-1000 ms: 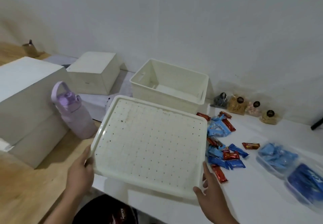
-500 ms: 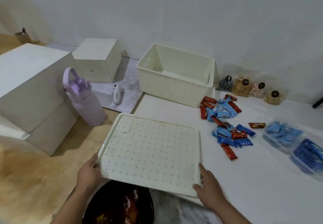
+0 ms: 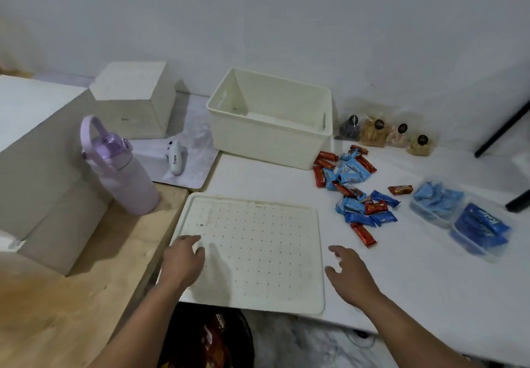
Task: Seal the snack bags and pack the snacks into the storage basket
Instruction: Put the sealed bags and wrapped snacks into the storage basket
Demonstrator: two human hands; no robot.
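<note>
The cream storage basket [image 3: 268, 146] stands open and empty at the back of the white table. Its perforated lid [image 3: 258, 250] lies flat on the table near the front edge. My left hand [image 3: 183, 258] rests on the lid's near left corner with relaxed fingers. My right hand [image 3: 348, 274] hovers open just right of the lid, holding nothing. A loose pile of red and blue wrapped snacks [image 3: 354, 192] lies right of the lid. Several small clear snack bags [image 3: 381, 135] stand along the wall right of the basket.
Two clear tubs of blue packets [image 3: 436, 204] [image 3: 477, 228] sit at the right. A lilac water bottle [image 3: 120, 169] stands left of the lid, beside white boxes [image 3: 134, 100]. A small white handheld device [image 3: 175, 158] lies on a mat. A black leg [image 3: 499, 132] slants at far right.
Both hands lowered the lid from a raised tilt to flat on the table and released its edges. The right hand has moved off it to the right.
</note>
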